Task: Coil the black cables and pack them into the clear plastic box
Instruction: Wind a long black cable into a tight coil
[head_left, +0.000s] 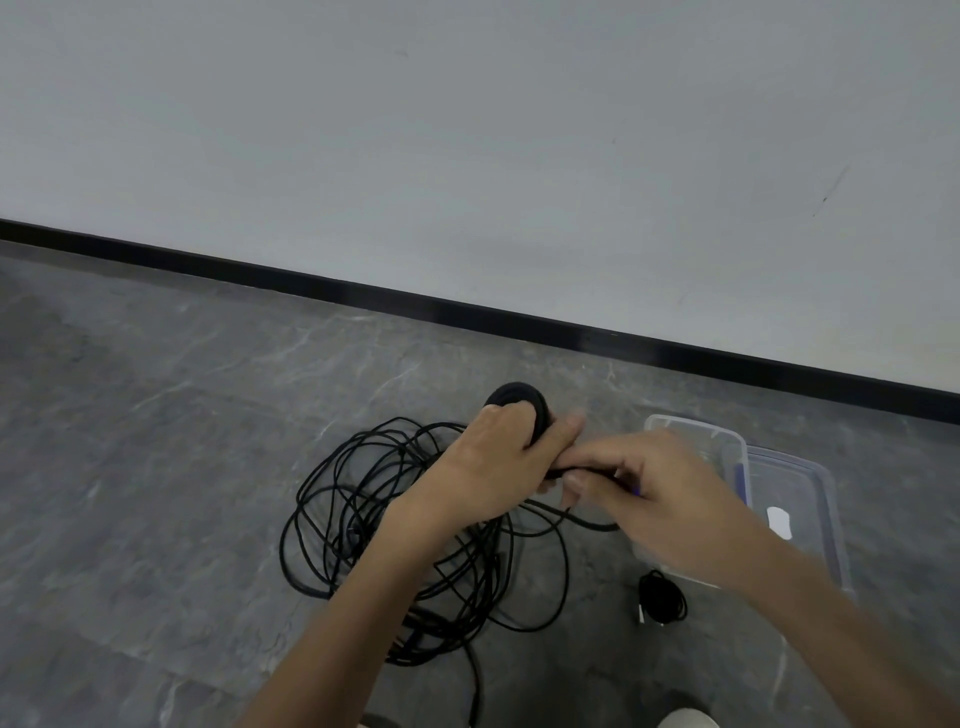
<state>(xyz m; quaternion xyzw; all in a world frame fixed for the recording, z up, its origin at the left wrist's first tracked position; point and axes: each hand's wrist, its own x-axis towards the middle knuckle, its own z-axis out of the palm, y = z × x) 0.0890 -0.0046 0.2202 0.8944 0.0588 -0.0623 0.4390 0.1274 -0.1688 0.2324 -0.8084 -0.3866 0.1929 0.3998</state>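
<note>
The left hand (498, 462) is wrapped round a tight coil (517, 397) of black cable, its fingers clamping the turns so they cannot spring apart. Just beside it, the right hand (649, 493) pinches the loose strand (587, 522) between thumb and forefinger, the other fingers bent. I judge it is feeding the next turn onto the coil or tucking an end in (which of the 2 I cannot tell).

Under the left forearm a big loose tangle (389, 519) is spread on the grey floor (156, 467), so most of the winding looks not yet done. To its right lies 1 small wound bundle (662, 597), apparently ready for packing. It sits near the clear box (810, 467), which stands open behind the right hand and is partly hidden by it. That puts the box within easy reach for dropping coils in.

Beyond runs a black skirting board (467, 312), then the pale wall (467, 130).
</note>
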